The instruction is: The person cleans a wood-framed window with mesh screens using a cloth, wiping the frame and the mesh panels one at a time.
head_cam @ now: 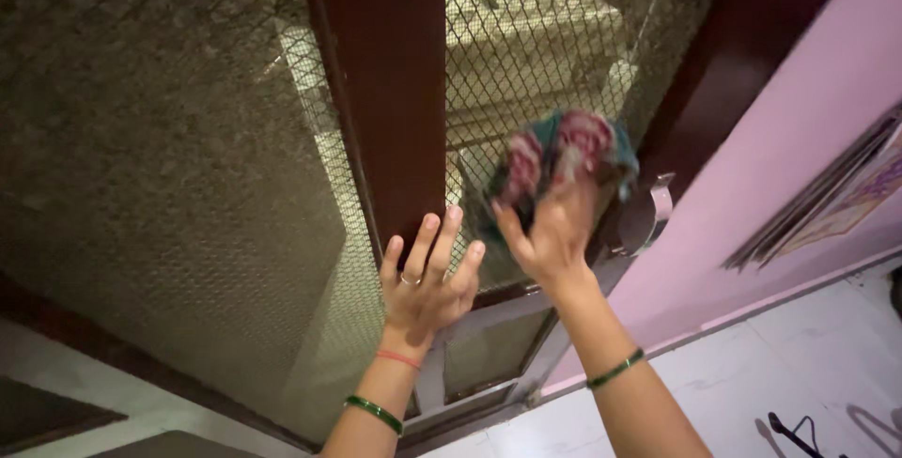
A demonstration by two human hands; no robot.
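Observation:
My right hand [552, 232] grips a bunched cloth [562, 153], teal with pink-red patches, and presses it against the wire mesh [526, 35] of a door panel. The cloth is blurred. My left hand [427, 284] lies flat with fingers spread on the dark brown door frame [390, 92] and the lower edge of the mesh. It holds nothing. Green bangles sit on both wrists, and a red thread is on the left one.
A second mesh panel [160, 157] fills the left side. A metal latch [658, 204] sits just right of the cloth. A pink wall [799, 139] with a hanging picture [846, 200] stands at right. White tiled floor [799, 355] lies below.

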